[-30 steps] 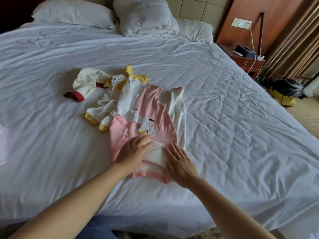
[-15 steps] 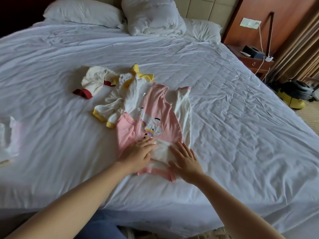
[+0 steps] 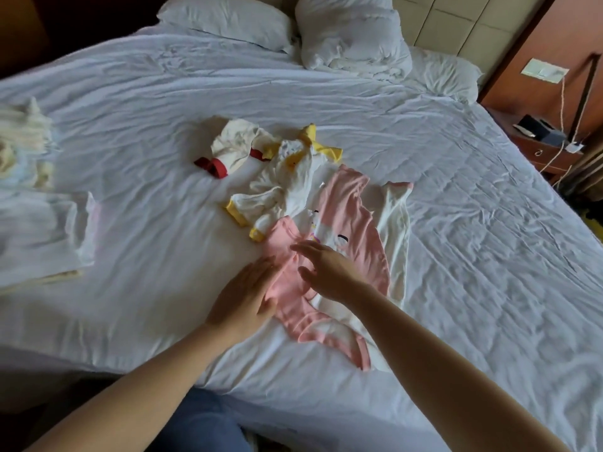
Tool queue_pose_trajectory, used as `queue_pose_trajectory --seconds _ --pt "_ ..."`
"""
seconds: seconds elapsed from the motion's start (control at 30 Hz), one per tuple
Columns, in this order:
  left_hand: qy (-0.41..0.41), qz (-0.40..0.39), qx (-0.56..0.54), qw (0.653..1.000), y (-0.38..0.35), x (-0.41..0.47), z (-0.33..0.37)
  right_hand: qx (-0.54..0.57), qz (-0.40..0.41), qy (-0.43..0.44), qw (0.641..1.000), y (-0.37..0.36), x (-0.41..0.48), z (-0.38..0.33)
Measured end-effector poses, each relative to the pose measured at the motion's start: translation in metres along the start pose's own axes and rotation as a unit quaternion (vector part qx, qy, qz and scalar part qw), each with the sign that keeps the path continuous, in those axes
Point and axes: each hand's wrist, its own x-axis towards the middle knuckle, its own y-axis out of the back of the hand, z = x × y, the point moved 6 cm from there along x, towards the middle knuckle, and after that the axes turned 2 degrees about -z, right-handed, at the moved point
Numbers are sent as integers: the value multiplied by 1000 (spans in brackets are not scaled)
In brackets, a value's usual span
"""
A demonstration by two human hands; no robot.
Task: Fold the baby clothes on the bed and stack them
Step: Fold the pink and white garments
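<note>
A pink baby bodysuit with a cartoon print lies spread near the front edge of the white bed; a white sleeve of it trails to the right. My left hand lies flat, fingers straight, at the bodysuit's left edge. My right hand reaches across the pink cloth with fingers straight, low over its left side. Behind it lie a crumpled white garment with yellow cuffs and a cream one with red trim. A pile of pale clothes sits at the far left.
Pillows and a bunched duvet lie at the head of the bed. A wooden nightstand with a dark box and cables stands at the right. The near bed edge is right before my legs.
Both hands left the bodysuit's lower fold: my right hand moved left across the pink cloth, my left hand slid to its left edge. The view has swung left, showing the pile.
</note>
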Motion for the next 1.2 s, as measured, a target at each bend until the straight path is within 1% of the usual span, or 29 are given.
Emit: queue_pose_trajectory --seconds 0.13,0.23,0.4,0.47,0.53,0.6,0.67,0.8,0.93,1.03,1.1,1.17,1.2 --pt "23 13 -44 999 -8 -3 -9 -32 -20 12 999 -15 26 9" --pt "26 12 -52 998 -15 -6 -16 -15 13 36 999 -23 38 12" --pt "21 21 -65 997 -20 -6 -23 10 76 37 996 -29 50 13" --pt "20 22 -71 997 -21 -6 -24 22 89 32 995 -28 53 12" --pt "17 25 -75 997 -22 -7 -25 25 77 8 997 -25 60 11" --pt "13 32 -76 997 -20 -8 -24 22 48 -13 999 -21 69 8" --pt "15 37 -80 996 -19 -9 -24 32 51 -20 998 -10 70 2" --pt "39 34 -86 995 -17 -12 -25 85 80 4 993 11 52 -13" --pt "91 8 -77 993 -15 -11 -27 120 126 -16 985 40 23 -9" --pt "144 -22 -120 982 -9 -3 -21 97 159 -44 981 62 -3 -1" --pt "164 -41 -128 977 -5 3 -7 69 179 -53 980 71 -22 5" --pt "167 -54 -120 977 -4 10 9 51 194 -52 978 77 -41 12" --pt "155 -54 -112 980 -5 13 17 50 195 -55 978 77 -50 16"
